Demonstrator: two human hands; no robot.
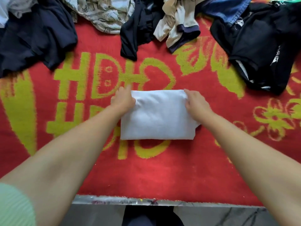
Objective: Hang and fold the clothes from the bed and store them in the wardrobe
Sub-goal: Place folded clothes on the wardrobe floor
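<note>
White folded cotton garment (pixel 157 115) lies between both hands on the red and yellow woven bedspread (pixel 146 173). Left hand (pixel 123 100) and right hand (pixel 196 105) each pinch a far corner. Soft and light, it likely needs support underneath when lifted.

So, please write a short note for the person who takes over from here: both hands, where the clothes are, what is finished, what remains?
Left hand: grips the far left corner of the folded white garment.
Right hand: grips its far right corner.
The white garment lies folded into a compact rectangle on the red and yellow blanket, near the bed's front edge.
Done: this one piece looks folded.
Left: store it in the wardrobe, which is not in view. Then the unfolded pile along the far side: dark navy garment, patterned cloth, beige piece, denim, black clothes.
</note>
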